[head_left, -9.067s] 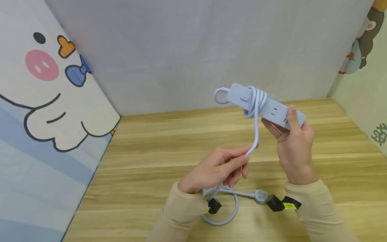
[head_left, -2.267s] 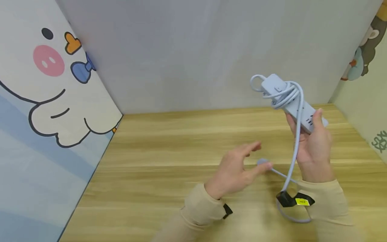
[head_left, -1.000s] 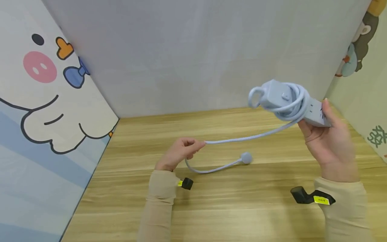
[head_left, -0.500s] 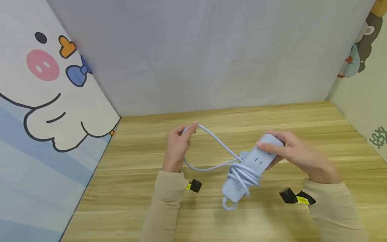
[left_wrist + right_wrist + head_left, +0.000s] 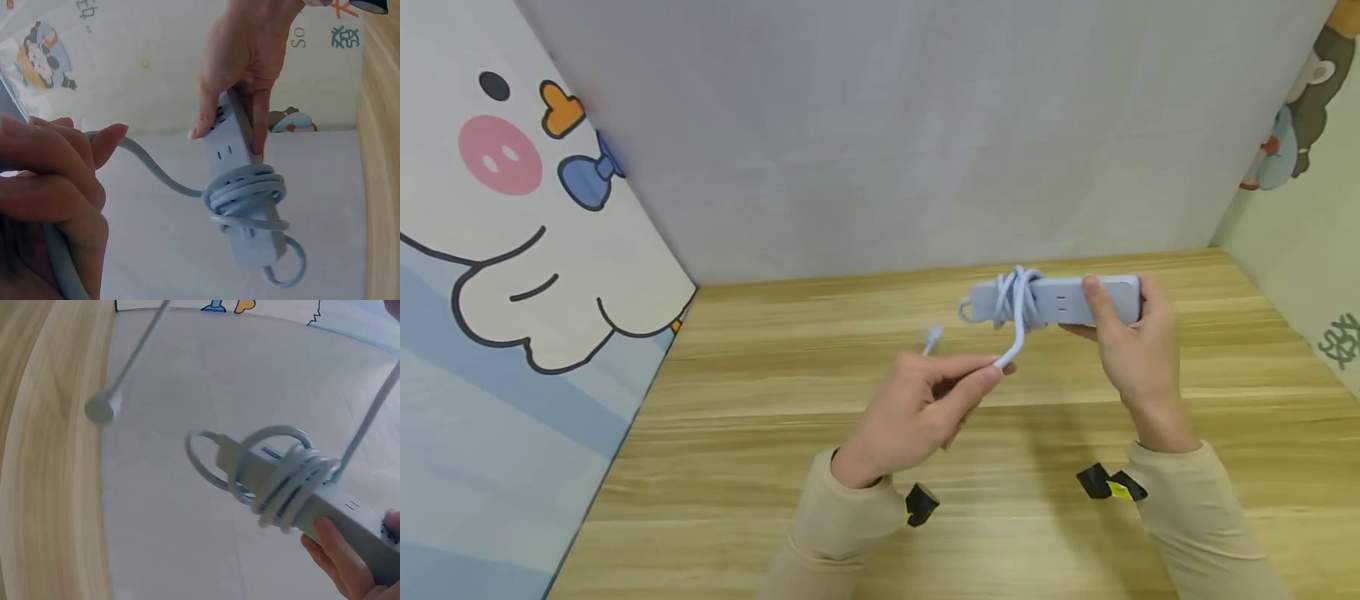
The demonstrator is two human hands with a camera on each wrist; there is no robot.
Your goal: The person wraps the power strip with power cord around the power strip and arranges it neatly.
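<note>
A pale blue power strip [image 5: 1078, 302] is held up above the table, its face with slots turned toward the head camera. My right hand [image 5: 1138, 350] grips its right end, thumb across the face and fingers behind. Several turns of its cord [image 5: 300, 487] wrap round the switch end, where a small loop sticks out. With thumb and forefinger my left hand [image 5: 917, 412] pinches the cord just below the wraps. In the left wrist view that cord runs on through the curled fingers. The round plug [image 5: 103, 407] dangles free on the cord's tail, behind my left hand in the head view.
The wood-grain table [image 5: 760, 500] spreads under both hands. A pale grey wall [image 5: 850, 167] stands at its back, with cartoon-printed panels left [image 5: 587, 333] and right [image 5: 1300, 250]. Black camera mounts [image 5: 921, 504] sit on both wrists.
Since half a second ago the strip has swung from slanting down-left to level and moved up. My left hand has come right along the cord, close to the wraps. The free tail is shorter than earlier.
</note>
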